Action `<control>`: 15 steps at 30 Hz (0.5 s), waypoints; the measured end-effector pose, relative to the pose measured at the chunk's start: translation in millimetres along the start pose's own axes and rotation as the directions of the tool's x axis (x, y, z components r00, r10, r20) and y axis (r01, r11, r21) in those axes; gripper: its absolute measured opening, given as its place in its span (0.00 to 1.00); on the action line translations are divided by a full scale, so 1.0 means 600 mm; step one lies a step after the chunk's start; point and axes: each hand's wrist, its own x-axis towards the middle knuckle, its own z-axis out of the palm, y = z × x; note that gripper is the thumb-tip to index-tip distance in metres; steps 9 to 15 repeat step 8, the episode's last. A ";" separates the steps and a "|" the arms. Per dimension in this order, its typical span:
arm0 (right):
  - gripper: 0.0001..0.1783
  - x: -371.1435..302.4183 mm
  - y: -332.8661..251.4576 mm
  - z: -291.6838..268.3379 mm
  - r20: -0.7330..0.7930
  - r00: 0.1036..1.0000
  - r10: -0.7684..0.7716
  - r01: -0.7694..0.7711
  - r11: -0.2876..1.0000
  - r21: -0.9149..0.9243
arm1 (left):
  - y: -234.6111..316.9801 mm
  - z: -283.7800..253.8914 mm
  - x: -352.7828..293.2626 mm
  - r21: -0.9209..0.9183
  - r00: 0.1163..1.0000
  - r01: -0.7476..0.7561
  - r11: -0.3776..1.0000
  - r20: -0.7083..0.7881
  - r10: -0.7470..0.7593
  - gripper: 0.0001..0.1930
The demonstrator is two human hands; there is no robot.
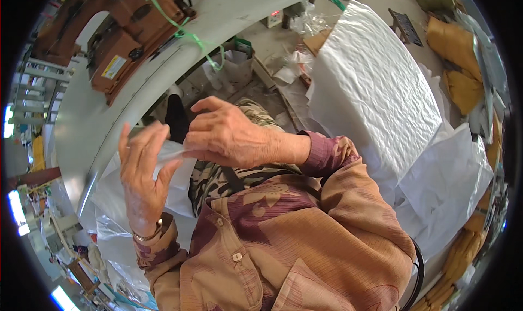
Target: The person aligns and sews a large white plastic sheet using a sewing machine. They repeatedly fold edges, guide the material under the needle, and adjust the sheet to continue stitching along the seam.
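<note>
My left hand (pixel 143 175) is raised in front of my body, fingers spread and thumb apart, with the fingertips smeared by motion. Close beside it, my right hand (pixel 226 136) reaches across with curled fingers, thumb and forefinger pinched toward the left thumb. A pale, thin wisp shows at that pinch; whether it is held or lies behind, I cannot tell. Below and behind the left hand, thin translucent plastic sheeting (pixel 182 188) drapes beside my camouflage-trousered lap (pixel 218 183). No finger visibly touches the table.
A grey-white table (pixel 131 101) curves along the left, bearing brown moulded parts (pixel 122 44) with a green cord (pixel 188 36). To my right lies a stack of white wrinkled foam sheets (pixel 376 82) over more plastic (pixel 444 175). A bin with a bag (pixel 234 66) stands under the table.
</note>
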 end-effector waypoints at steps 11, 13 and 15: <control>0.02 -0.252 0.154 -0.018 0.123 0.742 0.659 -0.565 0.714 -0.413 | 0.008 0.098 -0.028 -0.494 0.954 0.159 0.855 0.300 -0.004 0.04; 0.02 -0.252 0.154 -0.018 0.123 0.742 0.659 -0.565 0.714 -0.413 | 0.008 0.098 -0.028 -0.494 0.954 0.159 0.855 0.300 -0.004 0.04; 0.02 -0.252 0.154 -0.018 0.123 0.742 0.659 -0.565 0.714 -0.413 | 0.008 0.098 -0.028 -0.494 0.954 0.159 0.855 0.300 -0.004 0.04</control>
